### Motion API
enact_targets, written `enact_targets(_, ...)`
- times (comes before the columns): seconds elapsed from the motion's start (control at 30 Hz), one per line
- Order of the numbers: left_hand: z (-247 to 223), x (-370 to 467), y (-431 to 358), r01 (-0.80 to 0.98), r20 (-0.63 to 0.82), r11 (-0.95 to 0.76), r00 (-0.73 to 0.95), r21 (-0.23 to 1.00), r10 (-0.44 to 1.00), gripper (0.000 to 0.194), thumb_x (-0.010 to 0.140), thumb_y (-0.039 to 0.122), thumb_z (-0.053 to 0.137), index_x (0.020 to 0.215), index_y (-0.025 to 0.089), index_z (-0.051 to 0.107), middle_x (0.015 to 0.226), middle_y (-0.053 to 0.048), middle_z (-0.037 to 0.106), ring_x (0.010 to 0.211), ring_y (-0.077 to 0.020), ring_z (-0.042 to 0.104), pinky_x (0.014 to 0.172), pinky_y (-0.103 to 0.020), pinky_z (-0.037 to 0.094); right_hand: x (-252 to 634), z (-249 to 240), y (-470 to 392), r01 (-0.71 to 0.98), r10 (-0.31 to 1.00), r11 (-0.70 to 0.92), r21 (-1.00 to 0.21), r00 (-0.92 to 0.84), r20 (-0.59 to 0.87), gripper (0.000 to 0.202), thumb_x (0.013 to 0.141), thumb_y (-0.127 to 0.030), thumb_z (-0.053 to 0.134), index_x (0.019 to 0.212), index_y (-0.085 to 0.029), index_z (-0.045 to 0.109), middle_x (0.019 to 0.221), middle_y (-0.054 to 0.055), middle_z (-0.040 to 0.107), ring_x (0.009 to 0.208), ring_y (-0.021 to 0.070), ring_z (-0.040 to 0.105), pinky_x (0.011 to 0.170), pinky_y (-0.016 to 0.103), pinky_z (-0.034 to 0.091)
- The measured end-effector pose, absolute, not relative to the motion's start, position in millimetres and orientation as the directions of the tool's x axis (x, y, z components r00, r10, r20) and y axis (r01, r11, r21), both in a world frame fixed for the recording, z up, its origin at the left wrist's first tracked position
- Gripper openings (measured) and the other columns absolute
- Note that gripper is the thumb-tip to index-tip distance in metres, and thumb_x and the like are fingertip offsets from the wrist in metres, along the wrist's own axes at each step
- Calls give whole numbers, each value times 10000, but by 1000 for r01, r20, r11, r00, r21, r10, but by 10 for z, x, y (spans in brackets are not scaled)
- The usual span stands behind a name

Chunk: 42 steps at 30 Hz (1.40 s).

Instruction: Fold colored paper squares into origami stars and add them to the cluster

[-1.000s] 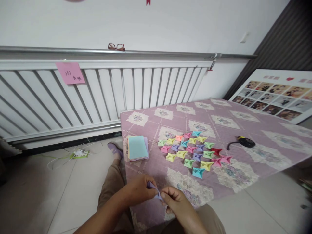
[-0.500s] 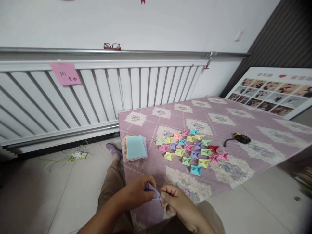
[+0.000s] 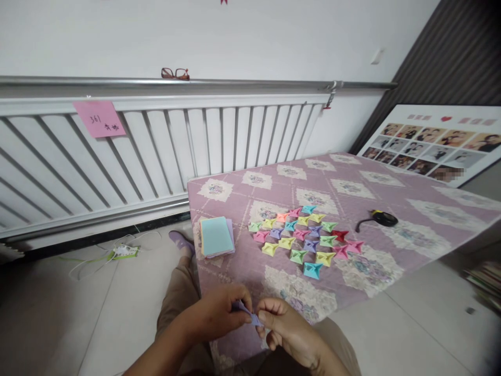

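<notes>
Between my two hands is a folded piece of purple paper (image 3: 253, 317), held over the table's near edge. My left hand (image 3: 223, 310) grips its left side, thumb on top and fingers curled round it. My right hand (image 3: 284, 326) pinches the right tip between thumb and index finger. Parts of the paper are hidden behind the fingers. Beyond my hands stand several small folded paper boats (image 3: 312, 270) in many colours, set in rows. A stack of coloured paper sheets (image 3: 216, 236), light blue on top, lies left of them.
A flowered purple tablecloth (image 3: 250, 271) covers the table. A black and yellow tape measure (image 3: 384, 218) lies to the right. Behind are a white radiator (image 3: 156, 156) and glasses (image 3: 175, 73) on a pipe. A power strip (image 3: 124, 252) with cables sits on the floor.
The purple paper now looks flatter and more turned, with less of its broad side showing. My hands stay nearly in place while the view has shifted slightly.
</notes>
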<state>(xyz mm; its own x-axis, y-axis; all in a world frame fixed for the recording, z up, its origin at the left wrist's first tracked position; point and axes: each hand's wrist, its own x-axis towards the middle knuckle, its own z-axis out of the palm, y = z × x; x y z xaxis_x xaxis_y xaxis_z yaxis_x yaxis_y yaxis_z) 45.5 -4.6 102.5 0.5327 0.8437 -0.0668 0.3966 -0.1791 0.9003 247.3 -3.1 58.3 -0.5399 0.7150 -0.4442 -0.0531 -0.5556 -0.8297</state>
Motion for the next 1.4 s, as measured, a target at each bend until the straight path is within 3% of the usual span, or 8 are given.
enact_targets(0.23,1027,461,-35,370,-17,-247,583,895,812,102,756,107,593,823,179,622,798,22,606,750,-121,534,685,-207,375,2488,559,-47,-18,716,-533,-846,-542,-440,476,597,-587,767,696,-166,568,553,-43,560,457,53,473,410,153,363)
enact_targets(0.43,975,455,-41,341,51,-323,614,883,788,138,739,70,595,812,183,626,813,19,608,774,-126,543,713,-215,379,2455,625,-21,137,732,-442,-887,-517,-444,398,680,-556,693,700,-183,557,578,-55,523,471,61,435,450,181,371)
enact_targets(0.57,912,466,-37,359,49,-318,593,877,804,157,722,63,595,816,185,625,833,16,614,795,-132,540,727,-223,373,2428,654,-2,301,830,-217,-929,-444,-338,314,760,-478,615,670,-189,531,588,-62,442,524,79,398,489,200,338)
enact_targets(0.73,856,532,-18,394,-53,-112,384,912,922,93,722,105,581,782,168,615,740,24,591,720,-125,520,660,-222,362,2421,700,-22,368,916,-13,-930,-369,-159,282,824,-412,518,641,-198,501,595,-55,406,573,102,384,529,222,310)
enact_targets(0.9,801,581,-21,340,-110,20,247,940,963,54,706,164,588,757,163,607,673,36,548,658,-118,479,614,-221,353,2405,710,-57,319,929,-42,-947,-337,-155,215,788,-392,541,696,-198,554,621,-41,440,595,118,403,550,235,318)
enact_targets(1.07,779,593,-41,263,-180,117,230,958,956,158,684,194,599,829,161,651,653,39,559,594,-109,475,560,-217,352,2381,709,-63,309,951,-40,-950,-281,-132,245,786,-414,549,657,-206,534,594,-41,413,580,121,380,550,243,304)
enact_targets(1.27,779,681,-43,140,-265,242,179,960,947,90,688,244,578,689,158,604,529,45,533,528,-114,498,536,-225,359,2368,793,-61,318,976,6,-948,-210,-64,323,800,-490,548,636,-215,506,617,-32,437,598,131,397,558,249,323)
enact_targets(1.4,693,764,-57,-7,-305,307,110,952,946,164,678,321,611,709,163,580,536,49,531,525,-119,507,548,-236,378,2328,723,-49,165,975,-133,-977,-157,-159,388,754,-595,570,675,-219,513,599,-49,418,550,116,369,517,240,324)
